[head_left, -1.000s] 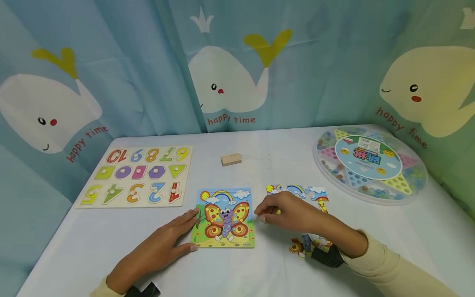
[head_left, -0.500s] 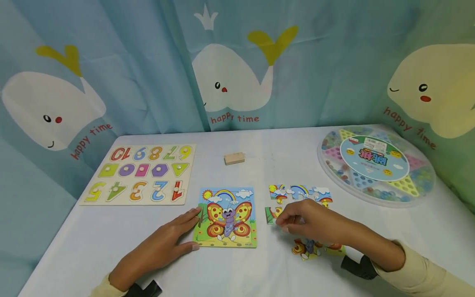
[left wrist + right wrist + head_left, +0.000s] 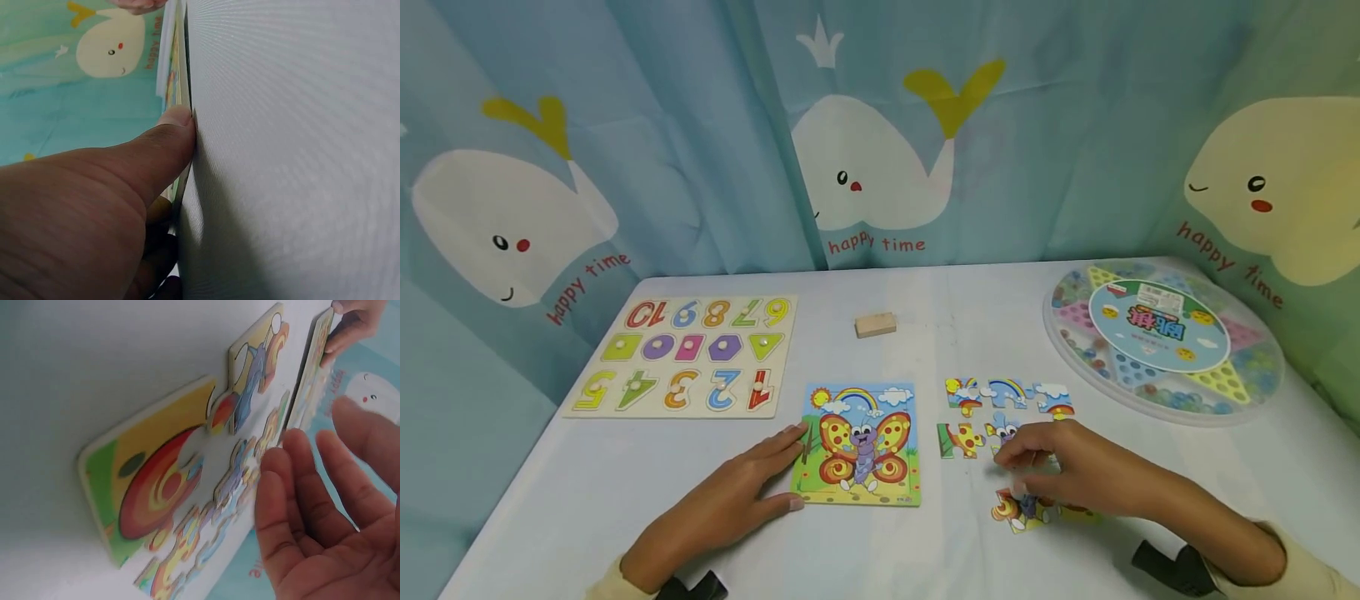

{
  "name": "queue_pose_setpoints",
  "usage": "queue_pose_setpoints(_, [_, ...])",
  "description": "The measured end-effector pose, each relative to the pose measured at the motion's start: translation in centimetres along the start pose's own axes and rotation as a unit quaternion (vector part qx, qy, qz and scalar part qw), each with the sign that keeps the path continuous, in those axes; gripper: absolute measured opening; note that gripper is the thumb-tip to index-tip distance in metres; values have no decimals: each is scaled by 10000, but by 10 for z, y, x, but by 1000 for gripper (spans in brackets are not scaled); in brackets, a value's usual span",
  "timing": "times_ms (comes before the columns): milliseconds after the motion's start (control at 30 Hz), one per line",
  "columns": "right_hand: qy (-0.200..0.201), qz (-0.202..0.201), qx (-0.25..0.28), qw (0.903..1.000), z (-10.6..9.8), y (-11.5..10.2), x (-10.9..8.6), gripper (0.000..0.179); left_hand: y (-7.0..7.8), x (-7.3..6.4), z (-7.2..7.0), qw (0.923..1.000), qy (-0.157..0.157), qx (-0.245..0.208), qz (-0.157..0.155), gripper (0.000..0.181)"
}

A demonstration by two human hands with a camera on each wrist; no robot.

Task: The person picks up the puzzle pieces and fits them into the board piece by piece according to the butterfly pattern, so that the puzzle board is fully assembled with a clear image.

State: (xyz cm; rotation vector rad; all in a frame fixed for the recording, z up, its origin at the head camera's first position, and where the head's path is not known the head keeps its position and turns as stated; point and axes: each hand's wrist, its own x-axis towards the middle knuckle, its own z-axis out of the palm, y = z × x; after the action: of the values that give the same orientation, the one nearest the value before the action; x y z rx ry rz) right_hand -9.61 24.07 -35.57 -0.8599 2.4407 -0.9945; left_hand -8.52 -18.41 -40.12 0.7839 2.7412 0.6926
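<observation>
My right hand (image 3: 1067, 468), thumb and fingers apart around nothing, hovers over thin, multicoloured jigsaw pieces (image 3: 961, 441), likely light, stiff and best pinched by opposite edges, right of the square, butterfly-printed board (image 3: 862, 448) my left hand (image 3: 741, 483) touches, fingers extended.

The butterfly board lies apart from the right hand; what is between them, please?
The head view shows bare tablecloth, then a green-edged puzzle piece, then a face piece by the right hand.

Here's finely ribbed cloth on the tabletop (image 3: 300, 137), creased fabric in the curtain (image 3: 715, 192), smooth printed jigsaw pieces (image 3: 162, 481), a matt bare-wood block (image 3: 876, 325), clear smooth plastic on the Chinese checkers set (image 3: 1180, 417)!
</observation>
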Motion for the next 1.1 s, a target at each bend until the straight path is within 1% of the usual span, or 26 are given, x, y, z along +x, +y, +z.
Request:
queue_pose_setpoints(100, [-43,66,2,10000,1,3,-6,30,0,0,0,10000,-18,-1,24,70])
queue_pose_setpoints(233, [-111,160,307,9993,5,7,-12,32,1,-1,1,10000,-87,2,24,70])
queue_pose_setpoints(367, [-25,132,354,9993,12,10,-15,34,2,-1,1,10000,-96,9,10,69])
queue_pose_setpoints(567, [146,13,-7,9999,19,12,-15,36,2,0,0,10000,-79,38,-16,70])
queue_pose_setpoints(633, [180,-70,-144,9997,20,13,-15,35,2,0,0,10000,-65,35,-4,71])
queue_pose_setpoints(700, [261,-236,-330,9988,21,14,-17,33,1,0,1,10000,-52,31,20,70])
queue_pose_setpoints(767, [328,-330,-573,9973,22,14,-17,32,1,0,0,10000,-30,43,42,70])
queue_pose_setpoints(833, [383,-328,-812,9954,24,13,-17,32,1,0,0,10000,-16,61,43,70])
queue_pose_setpoints(933, [342,-237,-1043,9937,25,11,-14,34,1,0,0,10000,2,58,4,70])
queue_pose_setpoints(1100, [177,-153,-1187,9927,26,10,-10,37,2,0,0,10000,2,14,-86,70])
